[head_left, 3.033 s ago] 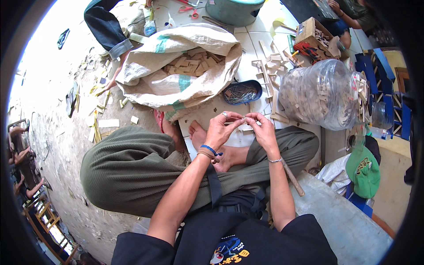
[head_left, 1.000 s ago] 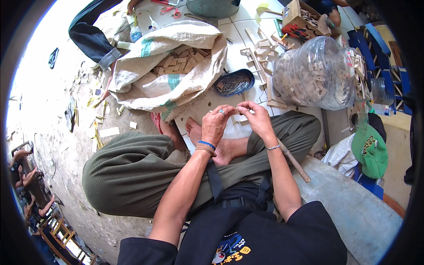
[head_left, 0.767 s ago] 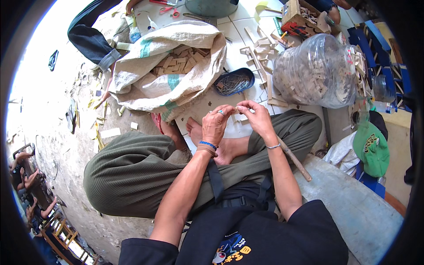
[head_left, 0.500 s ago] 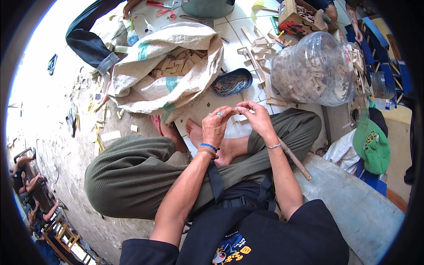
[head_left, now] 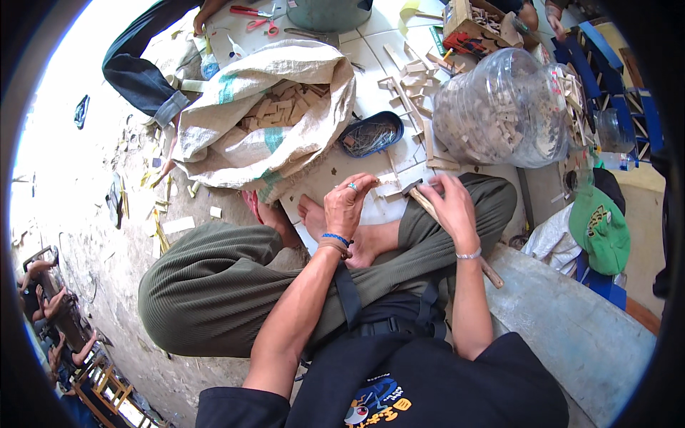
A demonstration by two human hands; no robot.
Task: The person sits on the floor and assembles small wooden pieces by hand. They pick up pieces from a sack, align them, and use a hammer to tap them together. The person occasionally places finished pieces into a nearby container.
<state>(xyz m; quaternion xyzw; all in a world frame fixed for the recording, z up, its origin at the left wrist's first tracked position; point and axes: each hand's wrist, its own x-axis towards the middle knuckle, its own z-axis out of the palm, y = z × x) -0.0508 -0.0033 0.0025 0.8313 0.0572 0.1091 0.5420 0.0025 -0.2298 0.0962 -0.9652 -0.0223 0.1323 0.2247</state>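
Note:
My left hand (head_left: 344,208) is closed in a pinch above my bare foot. A small light-wood piece (head_left: 376,181) shows at its fingertips. My right hand (head_left: 455,210) is over a hammer (head_left: 426,205), its fingers bent and blurred beside the wooden handle; whether they grip it is unclear. The hammer lies slantwise across my right leg, its dark head toward the tiles. Just beyond the hands, thin wooden strips (head_left: 389,187) rest on the floor. A blue oval dish (head_left: 371,135) full of thin nails or pins stands farther off.
An open woven sack (head_left: 207,135) of small wood blocks stands ahead. A large clear plastic bottle (head_left: 492,107) lies at right near wooden pieces (head_left: 410,85). Scissors (head_left: 262,27) lie at the back. Other people's limbs (head_left: 143,71) show at the far edges. A green cap (head_left: 599,228) sits right.
My right hand has parted from the left fingertips and moved right, over the hammer, uncovering its head. My left hand has stayed nearly in place, still pinching.

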